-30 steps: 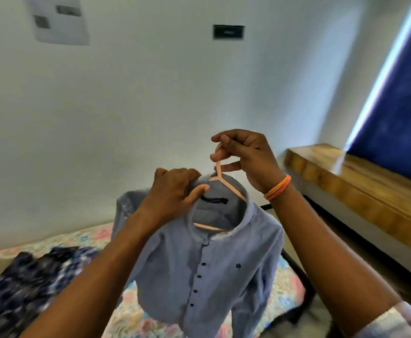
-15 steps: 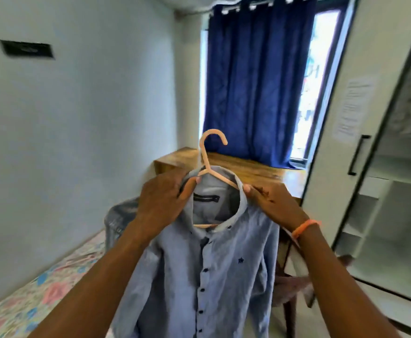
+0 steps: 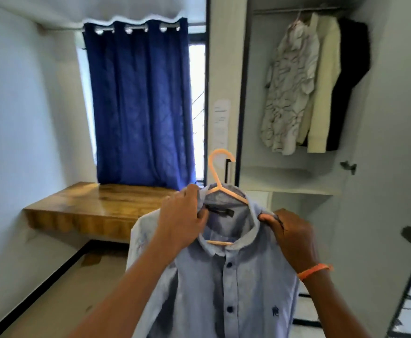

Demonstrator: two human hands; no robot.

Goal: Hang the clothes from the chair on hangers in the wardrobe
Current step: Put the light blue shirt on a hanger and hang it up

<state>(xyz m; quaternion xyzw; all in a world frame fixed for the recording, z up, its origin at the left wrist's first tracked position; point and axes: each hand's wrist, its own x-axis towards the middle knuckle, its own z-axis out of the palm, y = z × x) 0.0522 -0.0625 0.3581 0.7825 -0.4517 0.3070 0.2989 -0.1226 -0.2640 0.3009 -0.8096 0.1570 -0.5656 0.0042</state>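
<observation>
In front of the open wardrobe (image 3: 297, 181), head view only: person holds a light blue shirt (image 3: 224, 284) up at chest height, already on a peach plastic hanger (image 3: 214, 176).

Left hand (image 3: 182, 223): grip closed on the shirt at the left side of the collar, thumb tucked inside by the black neck label, fingers curled over the fabric at the hanger's left arm. Can't tell whether it also has the hanger itself.

Right hand (image 3: 292, 237): grip closed, pinching the collar and shoulder fabric on the right side. Orange band (image 3: 314, 270) on that wrist.

Hanger hook stands upright above the collar, free, not on anything. Lower bar of the hanger visible through the open neck. Shirt is buttoned, dark buttons down the front, small dark logo on the chest. Body hangs straight down out of frame; one sleeve trails off to the left.

Wardrobe: rail (image 3: 297, 11) across the top, three garments hanging on it at the right – a white patterned shirt (image 3: 289, 93), a cream top (image 3: 321, 89), a black top (image 3: 348, 76), touching side by side. Shelf below them, more compartments under that. Held shirt is well below the rail and to the left of the hung garments.

Rest of room: blue curtain (image 3: 141, 106) over the window at the back, wooden table (image 3: 97, 203) fixed to the wall beneath it. Paper sheet (image 3: 221, 123) stuck on the wardrobe door (image 3: 224, 69).
</observation>
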